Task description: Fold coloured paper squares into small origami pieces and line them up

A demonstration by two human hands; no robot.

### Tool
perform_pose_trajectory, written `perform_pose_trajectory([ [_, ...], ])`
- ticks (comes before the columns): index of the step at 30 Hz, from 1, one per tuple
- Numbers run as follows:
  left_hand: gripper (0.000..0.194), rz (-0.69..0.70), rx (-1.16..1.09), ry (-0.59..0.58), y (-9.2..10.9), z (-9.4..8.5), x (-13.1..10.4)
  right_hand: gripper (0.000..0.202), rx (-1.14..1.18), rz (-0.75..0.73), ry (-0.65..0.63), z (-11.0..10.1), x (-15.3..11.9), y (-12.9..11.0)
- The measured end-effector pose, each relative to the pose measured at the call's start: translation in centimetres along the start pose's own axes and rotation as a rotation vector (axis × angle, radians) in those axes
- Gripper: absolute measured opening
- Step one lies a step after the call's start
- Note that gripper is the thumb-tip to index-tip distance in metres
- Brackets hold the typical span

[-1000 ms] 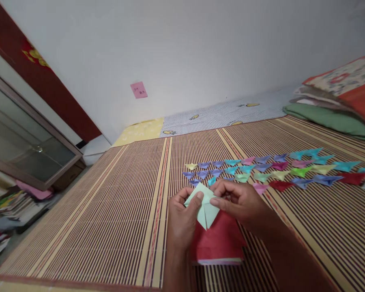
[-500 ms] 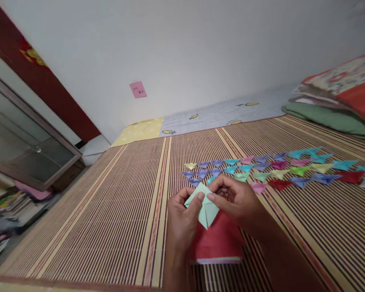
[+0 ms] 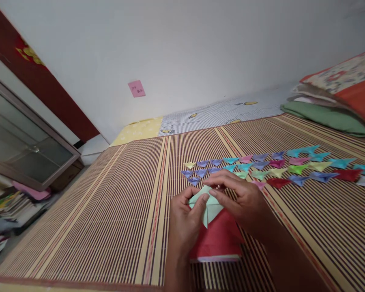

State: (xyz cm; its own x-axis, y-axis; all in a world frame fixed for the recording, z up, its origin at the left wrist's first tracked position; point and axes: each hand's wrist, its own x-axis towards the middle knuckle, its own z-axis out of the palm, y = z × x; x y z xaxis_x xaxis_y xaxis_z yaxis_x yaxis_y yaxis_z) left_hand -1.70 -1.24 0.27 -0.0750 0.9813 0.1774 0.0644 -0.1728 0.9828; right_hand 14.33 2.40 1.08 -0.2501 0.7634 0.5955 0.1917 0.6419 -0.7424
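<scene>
Many small folded papers (image 3: 298, 169) lie in rows on the striped mat (image 3: 109, 202), seemingly done, while the pale green paper (image 3: 214, 209), apparently part-folded, is over the flat red-topped stack (image 3: 217, 240), left hand (image 3: 184, 221) and right hand (image 3: 250, 199) both in pinching grip on it.

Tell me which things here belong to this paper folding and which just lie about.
Likely in the job:
pale green paper, held by left hand and right hand
red-topped paper stack
small folded papers

Apparently just lying about:
floral bedding
green cloth
stacked books
</scene>
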Motion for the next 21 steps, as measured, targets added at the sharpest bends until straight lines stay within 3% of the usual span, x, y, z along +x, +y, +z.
perform_pose_trajectory([
  [5,0.02,-0.007,0.064,0.015,0.1,0.07,0.07,0.015,-0.022,-0.023,0.038,0.38,0.0,0.06],
  [14,0.018,0.033,0.147,-0.009,0.18,-0.05,0.3,0.01,0.095,0.186,-0.063,0.03,0.15,0.2],
  [21,0.023,0.004,0.057,-0.028,-0.09,-0.13,0.24,0.01,0.221,0.257,0.048,0.77,-0.28,0.17],
])
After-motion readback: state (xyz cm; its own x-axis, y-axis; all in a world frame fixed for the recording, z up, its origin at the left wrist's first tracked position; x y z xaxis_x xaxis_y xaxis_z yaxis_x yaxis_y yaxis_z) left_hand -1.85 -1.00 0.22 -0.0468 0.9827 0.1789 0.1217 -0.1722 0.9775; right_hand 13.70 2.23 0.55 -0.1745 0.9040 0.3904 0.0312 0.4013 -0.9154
